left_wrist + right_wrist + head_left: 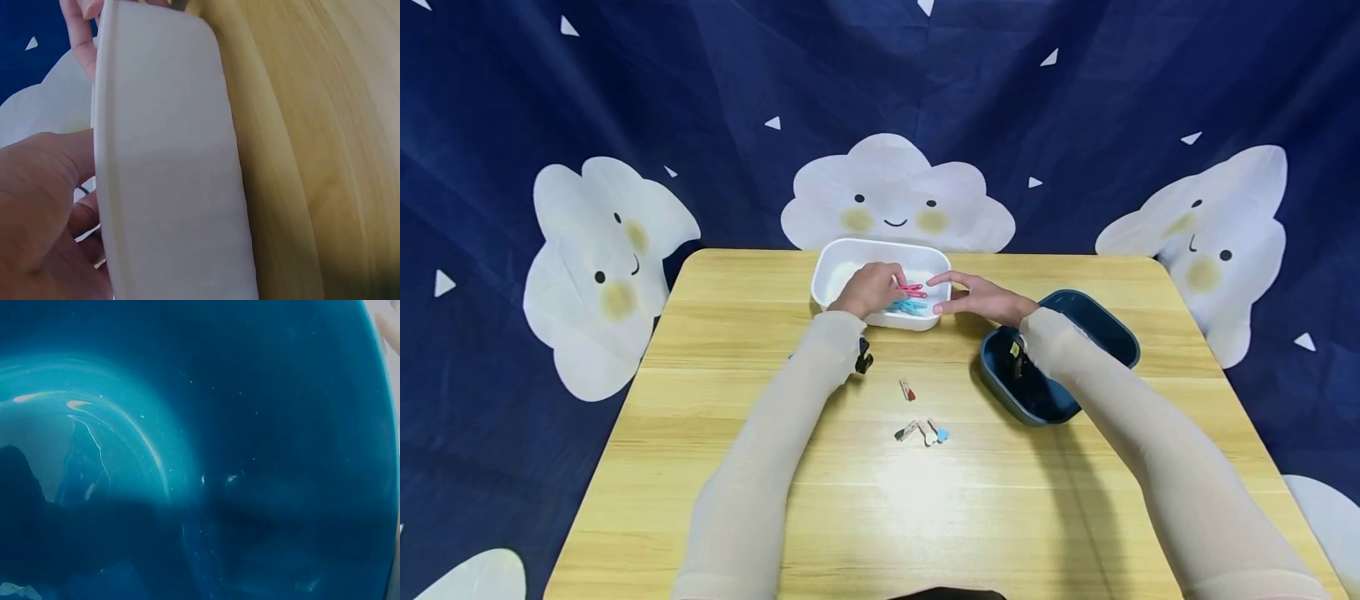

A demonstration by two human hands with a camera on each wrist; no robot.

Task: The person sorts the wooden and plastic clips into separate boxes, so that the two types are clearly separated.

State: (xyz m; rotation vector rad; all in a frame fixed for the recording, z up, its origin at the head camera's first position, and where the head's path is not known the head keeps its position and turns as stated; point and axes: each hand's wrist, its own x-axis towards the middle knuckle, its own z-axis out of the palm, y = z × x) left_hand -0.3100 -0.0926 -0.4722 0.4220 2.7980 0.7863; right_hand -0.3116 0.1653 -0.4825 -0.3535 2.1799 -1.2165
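My left hand reaches down into a white tub at the back of the table, fingers bent. Right at its fingertips lie pink clothespins, with light blue clothespins just in front of them. The tub wall hides those fingertips in the left wrist view, so I cannot tell whether they pinch a clothespin. At the tub's right end, my right hand holds its thumb and fingers apart around the rim, nothing between them. Blue plastic fills most of the right wrist view.
Under my right forearm stands a dark blue tub, its middle hidden by the sleeve. A small wooden clothespin with a red end lies on the table. Nearer me is a cluster of small wooden clothespins. A dark blue curtain hangs behind.
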